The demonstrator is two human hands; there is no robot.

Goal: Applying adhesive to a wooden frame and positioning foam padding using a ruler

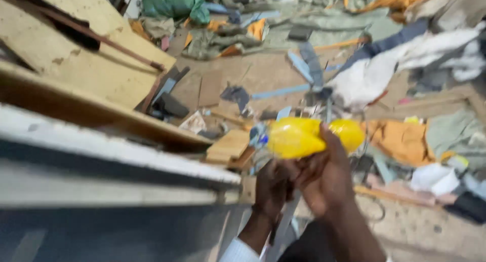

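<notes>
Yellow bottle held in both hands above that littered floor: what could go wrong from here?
The yellow bottle lies sideways, with the right hand wrapped over its middle and the left hand just beneath. It might slip and drop among the fabric scraps and wood offcuts below, where it could be hard to find. Whether its cap end is sealed is too blurred to tell, so a spill cannot be ruled out.

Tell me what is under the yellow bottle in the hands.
Both hands cup the yellow bottle from below: the right hand wraps its middle, the left hand sits beside it. Past them lies a floor littered with cloth scraps. The bottle's underside is hidden.
</notes>
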